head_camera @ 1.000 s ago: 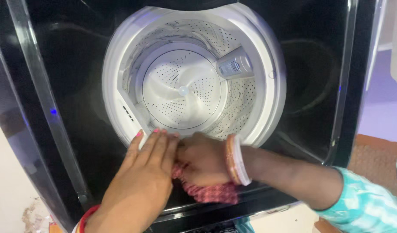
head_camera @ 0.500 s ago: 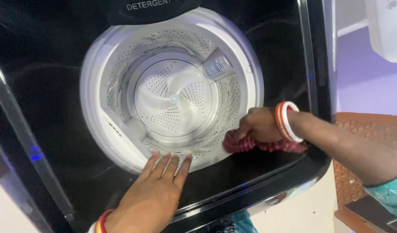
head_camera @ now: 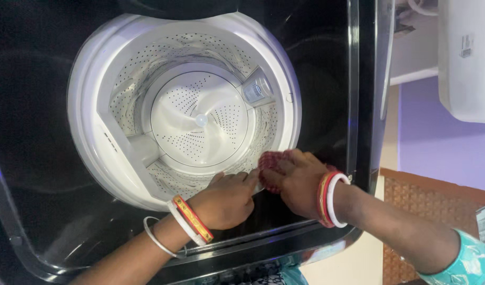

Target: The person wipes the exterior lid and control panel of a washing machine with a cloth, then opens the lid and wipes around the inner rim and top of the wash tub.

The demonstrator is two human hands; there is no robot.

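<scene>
Since half a second ago, both hands are sitting closer together: the right hand (head_camera: 298,182), which was pressing the cloth on the black top at the tub's right side, is now at the front right of the rim, and the left hand (head_camera: 224,200), which was lying flat with fingers stretched out, is now curled.

Right now the right hand is pressing a red patterned cloth (head_camera: 271,161) against the white rim (head_camera: 84,132) of the washing machine tub. Its fingers (head_camera: 306,158) are lying close together and bent over the cloth, covering most of it, so only a bunched edge is showing past the fingertips toward the drum. Whether the thumb is pinching the cloth from below cannot be told.

Beside it, the left hand is resting on the glossy black top panel (head_camera: 36,174), fingers folded into a loose fist with the forefinger (head_camera: 248,182) pointing toward the cloth and just reaching it at the rim. It is holding nothing.

Bangles (head_camera: 329,198) are circling the right wrist, and a second set of bangles (head_camera: 189,219) is circling the left. Inside, the perforated white drum (head_camera: 200,119) is lying open.
</scene>
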